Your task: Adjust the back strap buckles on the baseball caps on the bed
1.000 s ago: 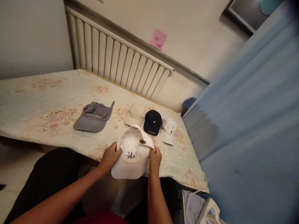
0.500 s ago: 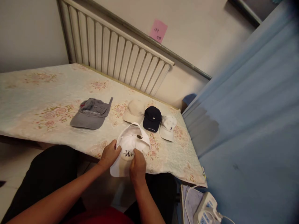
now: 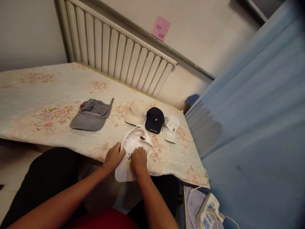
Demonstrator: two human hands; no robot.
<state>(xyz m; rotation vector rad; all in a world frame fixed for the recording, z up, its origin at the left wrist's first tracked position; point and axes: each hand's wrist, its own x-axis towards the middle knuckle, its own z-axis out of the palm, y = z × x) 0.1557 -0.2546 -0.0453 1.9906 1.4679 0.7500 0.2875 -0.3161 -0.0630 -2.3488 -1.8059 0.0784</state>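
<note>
A white baseball cap (image 3: 130, 144) with black lettering on its front is tilted over the bed's near edge, brim towards me. Its strap opening and dark buckle (image 3: 142, 138) face up. My left hand (image 3: 114, 156) is closed on the cap's left side, thumb on top. My right hand (image 3: 139, 160) lies over the crown's front, fingers pointing forward on the fabric and covering part of the lettering. Beyond it a beige cap (image 3: 135, 113), a navy cap (image 3: 154, 120) and another white cap (image 3: 170, 128) stand in a row. A grey cap (image 3: 91, 115) lies to the left.
The bed has a floral cover (image 3: 54, 92). Behind it is a white radiator (image 3: 114, 47) below a pink note (image 3: 160, 28). A blue curtain (image 3: 247, 127) hangs on the right. A power strip (image 3: 207, 211) with cords rests at the lower right.
My right hand has gone from gripping the cap's right side, thumb by the lettering, to lying over the crown's front. My left hand keeps its hold.
</note>
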